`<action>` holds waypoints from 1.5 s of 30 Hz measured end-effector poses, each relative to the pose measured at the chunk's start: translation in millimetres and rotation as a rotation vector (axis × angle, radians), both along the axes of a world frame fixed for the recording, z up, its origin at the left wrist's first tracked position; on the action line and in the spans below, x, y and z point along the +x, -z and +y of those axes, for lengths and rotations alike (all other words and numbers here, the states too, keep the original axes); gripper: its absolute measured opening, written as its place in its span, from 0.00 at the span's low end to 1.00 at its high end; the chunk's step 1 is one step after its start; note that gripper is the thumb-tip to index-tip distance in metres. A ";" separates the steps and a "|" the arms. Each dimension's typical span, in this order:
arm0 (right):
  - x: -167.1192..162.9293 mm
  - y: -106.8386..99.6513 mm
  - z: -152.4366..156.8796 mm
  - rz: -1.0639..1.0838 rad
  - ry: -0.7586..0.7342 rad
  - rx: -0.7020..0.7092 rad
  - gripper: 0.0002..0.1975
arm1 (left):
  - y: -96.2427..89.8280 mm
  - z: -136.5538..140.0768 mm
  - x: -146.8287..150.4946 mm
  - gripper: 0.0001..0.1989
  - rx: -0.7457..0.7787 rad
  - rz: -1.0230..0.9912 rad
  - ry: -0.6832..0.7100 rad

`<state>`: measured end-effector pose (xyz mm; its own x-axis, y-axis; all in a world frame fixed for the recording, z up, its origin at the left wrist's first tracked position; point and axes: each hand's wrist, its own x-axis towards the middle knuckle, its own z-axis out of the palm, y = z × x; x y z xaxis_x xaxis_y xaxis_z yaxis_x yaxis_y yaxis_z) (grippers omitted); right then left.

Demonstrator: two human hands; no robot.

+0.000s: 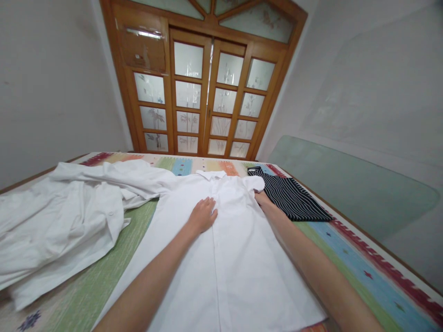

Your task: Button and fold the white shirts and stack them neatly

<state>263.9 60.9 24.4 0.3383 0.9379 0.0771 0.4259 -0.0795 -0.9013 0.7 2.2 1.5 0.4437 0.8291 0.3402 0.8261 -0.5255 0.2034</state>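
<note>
A white collared shirt (238, 258) lies front up and spread out, its collar at the far end and its button placket running down the middle. My left hand (203, 214) rests flat on its chest beside the placket, fingers stretched out. At the shirt's right shoulder, my right hand (262, 198) reaches to the short sleeve (254, 183). Cloth covers the fingers of that hand, so their grip does not show. The sleeve is bunched over them.
Another white garment (58, 226) lies crumpled at the left, partly against the shirt. A folded black-and-white striped garment (290, 196) is at the right. Beneath them is a colourful patterned cover (367, 272). A pale green panel (346, 180) leans along the right wall; wooden glazed doors (207, 92) stand behind.
</note>
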 end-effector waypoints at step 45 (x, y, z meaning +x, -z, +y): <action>106.4 -58.5 -8.1 -1.075 0.172 0.006 0.20 | -1.2 -0.3 -0.3 0.19 -0.003 0.049 -0.014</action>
